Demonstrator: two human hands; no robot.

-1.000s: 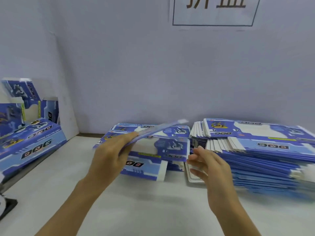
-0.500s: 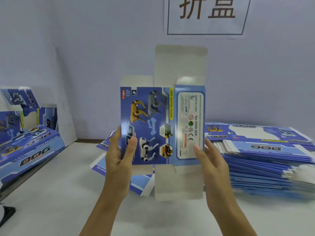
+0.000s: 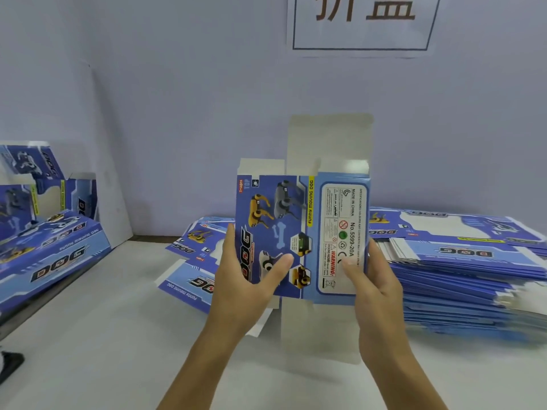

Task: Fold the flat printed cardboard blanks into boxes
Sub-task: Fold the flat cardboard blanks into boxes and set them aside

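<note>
Your left hand (image 3: pixel 248 279) and right hand (image 3: pixel 370 279) both grip one blank (image 3: pixel 302 232), held upright above the near middle of the table (image 3: pixel 103 335). Each thumb is pressed on the printed face, with the fingers curled behind the side edges. The blank looks still flat, its white flaps sticking out above and below. To open it well, I would push the two side edges toward each other so the panels spring into a tube, keeping your thumbs off the creases. Square the corners before you tuck any flap. Behind the blank a small pile (image 3: pixel 195 241) lies mid-table. The tall stack (image 3: pixel 458 261) sits toward the right edge, and folded boxes (image 3: pixel 50 247) lean at the left edge.
</note>
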